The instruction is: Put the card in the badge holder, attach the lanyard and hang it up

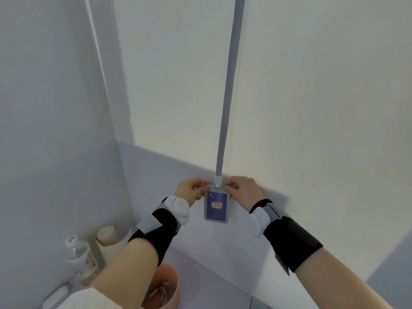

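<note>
Fingertips (204, 188) of our left hand (189, 190) pinch the top left corner of the badge holder (216, 205), while our right hand (243, 189) pinches its top right corner, thumb and forefinger closed on the edge. We see the holder hanging upright against the pale wall (312, 97), with the blue card (216, 206) seated inside it; a red patch shows at the card's middle, too blurred to read. We follow the grey lanyard (229, 85) from its white clip (217, 180), fastened to the top of the holder between our two hands, straight up the wall and out of view, so we cannot tell what it hangs from. Both our wrists wear black bands with white modules. Down at the lower left stand a clear water bottle (81, 257), a beige cylinder (108, 239) and, near them, an orange bucket (165, 286) partly hidden by our left forearm.
</note>
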